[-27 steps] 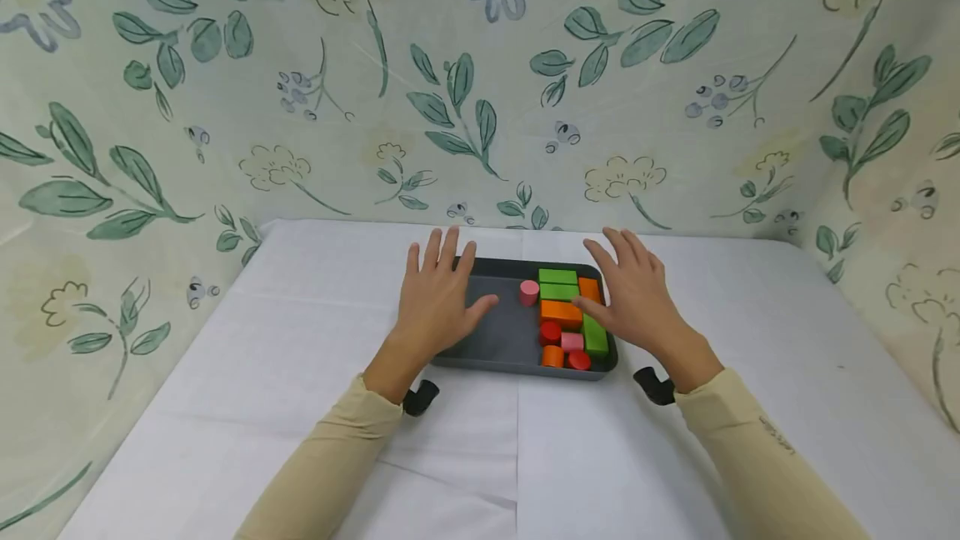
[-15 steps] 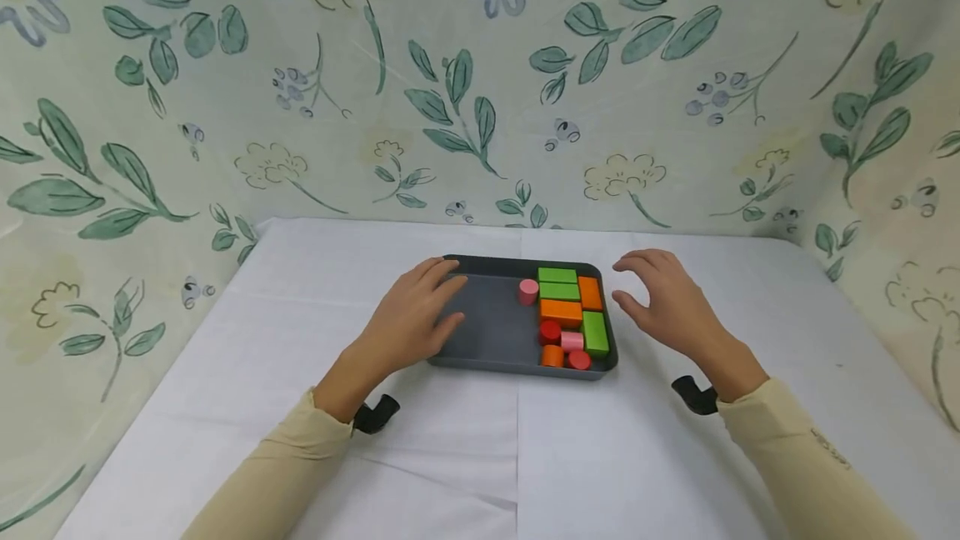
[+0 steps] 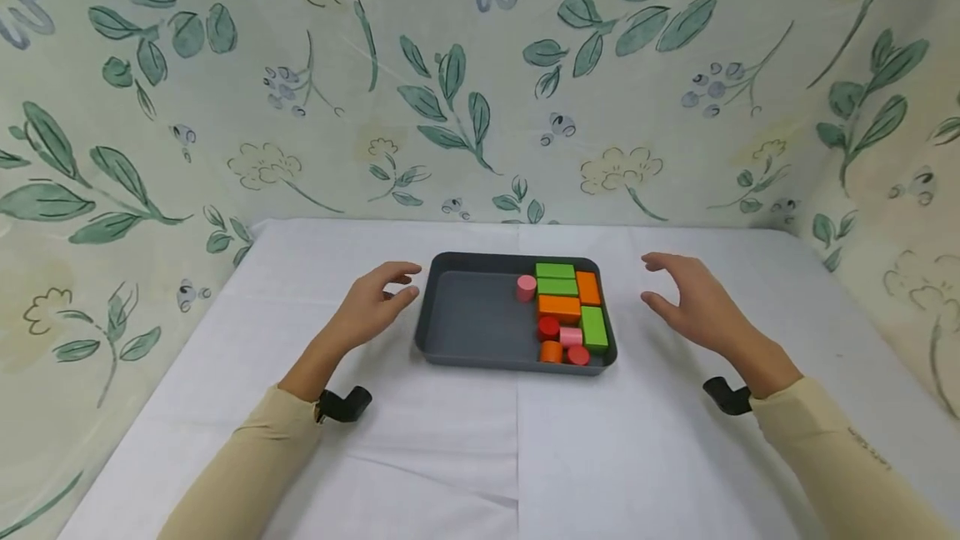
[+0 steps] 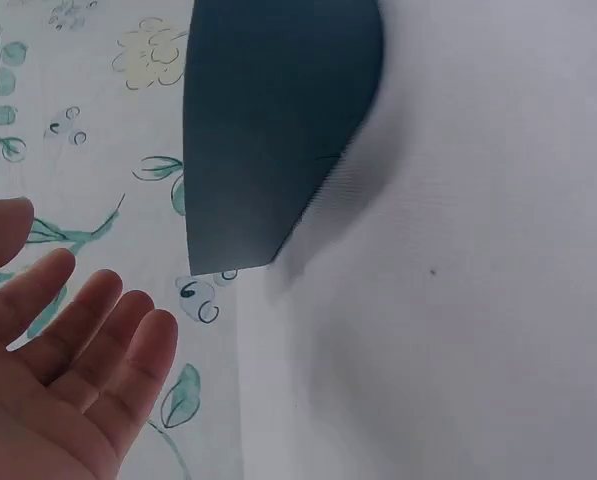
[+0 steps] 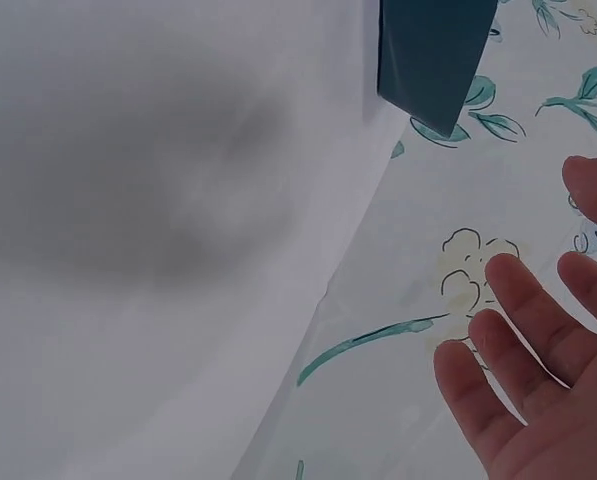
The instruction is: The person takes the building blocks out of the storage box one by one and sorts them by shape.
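And there they were, hands wide apart, one on either side of the dark grey rectangular tray with rounded corners (image 3: 476,315), which lay on the white cloth (image 3: 465,457)! The left hand (image 3: 378,302) hung just beside the tray's left edge, fingers loosely bent, thumb parted from them; the right hand (image 3: 693,298) hung out past the right edge, a little farther off, its fingers and thumb parted in the same relaxed curve. Both palms showed in the wrist views. Inside the tray, all the colour crowded the right side: at the back, a bright green rectangular block (image 3: 555,271) with a second green block (image 3: 557,287) right in front of it, an orange rectangular block (image 3: 588,288) tight to their right, and a pink cylinder (image 3: 527,287) just to their left. Nearer the person came a wide orange block (image 3: 558,308), then a red cylinder (image 3: 548,328), a small pink cylinder (image 3: 570,337) and a long green block (image 3: 594,327) in a row, and at the near edge an orange cylinder (image 3: 551,352) beside a second red cylinder (image 3: 577,355). Beige sleeves (image 3: 243,457) covered both forearms, and a leafy floral backdrop (image 3: 480,107) rose behind.
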`<act>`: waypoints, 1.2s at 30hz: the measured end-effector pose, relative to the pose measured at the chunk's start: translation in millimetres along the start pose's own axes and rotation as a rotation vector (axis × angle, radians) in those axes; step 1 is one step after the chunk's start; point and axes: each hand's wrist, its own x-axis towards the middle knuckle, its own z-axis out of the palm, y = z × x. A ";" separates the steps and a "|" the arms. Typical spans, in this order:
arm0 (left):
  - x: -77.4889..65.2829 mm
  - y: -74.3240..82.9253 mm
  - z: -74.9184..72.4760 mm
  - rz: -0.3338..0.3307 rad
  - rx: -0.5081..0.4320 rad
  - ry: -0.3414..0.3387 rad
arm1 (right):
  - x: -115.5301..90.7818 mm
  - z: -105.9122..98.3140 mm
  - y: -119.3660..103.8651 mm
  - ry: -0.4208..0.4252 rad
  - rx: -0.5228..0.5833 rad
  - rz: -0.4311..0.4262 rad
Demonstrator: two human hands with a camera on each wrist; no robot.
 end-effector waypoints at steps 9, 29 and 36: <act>32.1 -16.0 5.8 -0.271 -0.291 -0.089 | 4.3 2.0 12.5 -0.021 0.054 0.038; 62.6 -32.5 33.6 -0.425 -0.491 -0.153 | 20.9 5.0 2.3 -0.150 0.080 0.064; 61.6 -32.4 33.1 -0.462 -0.492 -0.156 | 30.8 2.3 -4.4 -0.188 0.086 0.043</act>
